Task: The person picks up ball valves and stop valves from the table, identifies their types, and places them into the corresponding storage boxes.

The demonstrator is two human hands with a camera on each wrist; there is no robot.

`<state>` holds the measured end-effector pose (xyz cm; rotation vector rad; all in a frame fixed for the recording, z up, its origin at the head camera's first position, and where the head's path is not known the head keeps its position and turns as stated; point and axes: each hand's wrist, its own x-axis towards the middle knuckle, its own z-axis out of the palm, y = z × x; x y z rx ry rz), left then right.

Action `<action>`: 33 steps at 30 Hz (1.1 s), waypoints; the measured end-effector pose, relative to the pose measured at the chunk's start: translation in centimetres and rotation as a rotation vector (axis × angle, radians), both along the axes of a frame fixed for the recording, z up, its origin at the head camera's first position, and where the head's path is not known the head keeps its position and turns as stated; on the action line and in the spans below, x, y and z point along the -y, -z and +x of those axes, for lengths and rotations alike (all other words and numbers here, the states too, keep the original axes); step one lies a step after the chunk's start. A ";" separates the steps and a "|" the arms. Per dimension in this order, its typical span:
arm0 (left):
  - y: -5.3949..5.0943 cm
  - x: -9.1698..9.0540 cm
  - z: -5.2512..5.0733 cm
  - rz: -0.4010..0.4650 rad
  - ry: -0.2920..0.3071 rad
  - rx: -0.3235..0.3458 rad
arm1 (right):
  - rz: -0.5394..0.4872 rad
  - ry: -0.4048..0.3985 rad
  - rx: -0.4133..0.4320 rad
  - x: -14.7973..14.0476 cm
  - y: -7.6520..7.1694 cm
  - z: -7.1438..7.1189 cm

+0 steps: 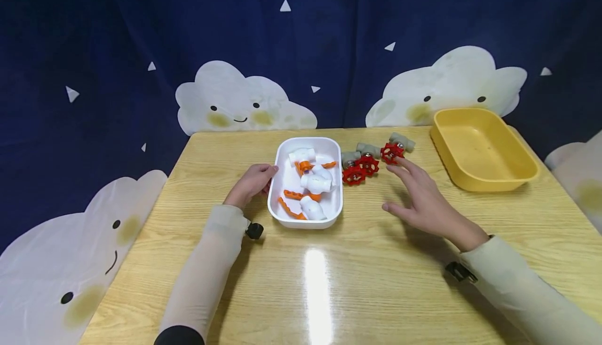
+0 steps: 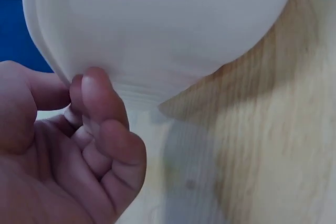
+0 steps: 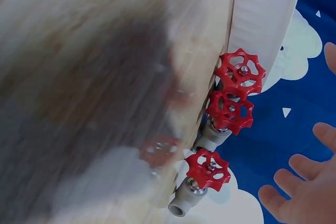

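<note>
My left hand (image 1: 255, 182) pinches the left rim of a white tray (image 1: 274, 198); the left wrist view has thumb and fingertips on the edge of its wall (image 2: 157, 30). Inside lie several white valves (image 1: 316, 183) with orange lever handles (image 1: 290, 209). To the tray's right stands a row of three grey valves (image 1: 369, 149) with red handwheels (image 1: 354, 175). Near the farthest red handwheel (image 1: 392, 152) hovers my right hand (image 1: 420, 201), fingers spread and holding nothing. In the right wrist view its fingers (image 3: 289, 182) are apart from the valves (image 3: 189, 198).
A yellow basin (image 1: 489, 180) sits at the table's back right. The wooden table (image 1: 263, 287) ends at a dark blue curtain (image 1: 263, 36) printed with clouds and triangles.
</note>
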<state>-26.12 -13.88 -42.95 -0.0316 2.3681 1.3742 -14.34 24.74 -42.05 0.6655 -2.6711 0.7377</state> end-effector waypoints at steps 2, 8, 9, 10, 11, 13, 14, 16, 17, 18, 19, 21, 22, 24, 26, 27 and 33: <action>0.0 -0.1 0.1 0.002 -0.014 -0.009 | -0.002 0.000 -0.004 -0.2 0.1 0.2; -0.1 -0.3 0.6 -0.003 -0.067 0.002 | -0.002 0.015 0.018 -0.7 0.4 0.5; -0.1 -0.3 0.6 -0.009 -0.073 0.003 | -0.002 0.018 0.023 -0.7 0.5 0.6; -0.1 -0.4 0.7 -0.018 -0.075 -0.004 | -0.004 0.020 0.025 -0.8 0.5 0.6; -0.1 -0.4 0.7 -0.026 -0.073 -0.021 | -0.005 0.021 0.026 -0.8 0.5 0.6; 0.0 -0.5 0.7 -0.043 -0.067 -0.061 | -0.010 0.021 0.024 -0.8 0.5 0.6; 0.0 -0.5 0.6 -0.055 -0.066 -0.080 | -0.013 0.022 0.024 -0.8 0.5 0.6; 0.0 -0.6 0.5 -0.075 -0.063 -0.118 | -0.017 0.023 0.026 -0.8 0.4 0.7; -0.1 -0.6 0.5 -0.080 -0.063 -0.128 | -0.017 0.023 0.027 -0.8 0.4 0.7; -0.1 -0.6 0.5 -0.085 -0.064 -0.131 | -0.018 0.025 0.029 -0.8 0.3 0.7; -0.2 -0.6 0.6 -0.082 -0.068 -0.130 | -0.018 0.027 0.032 -0.8 0.3 0.7; -0.2 -0.5 0.6 -0.075 -0.077 -0.130 | -0.019 0.026 0.036 -0.8 0.3 0.8; -0.3 -0.5 0.7 -0.073 -0.082 -0.130 | -0.019 0.025 0.037 -0.8 0.2 0.8; -0.4 -0.3 0.6 -0.064 -0.095 -0.127 | -0.018 0.023 0.041 -0.8 0.2 0.8; -0.5 -0.1 0.5 -0.062 -0.100 -0.130 | -0.016 0.021 0.047 -0.8 0.1 0.8; -0.6 0.0 0.5 -0.062 -0.100 -0.130 | -0.012 0.021 0.051 -0.8 0.1 0.8; -0.9 0.6 0.1 -0.094 -0.085 -0.118 | -0.003 0.021 0.073 -0.8 0.3 1.0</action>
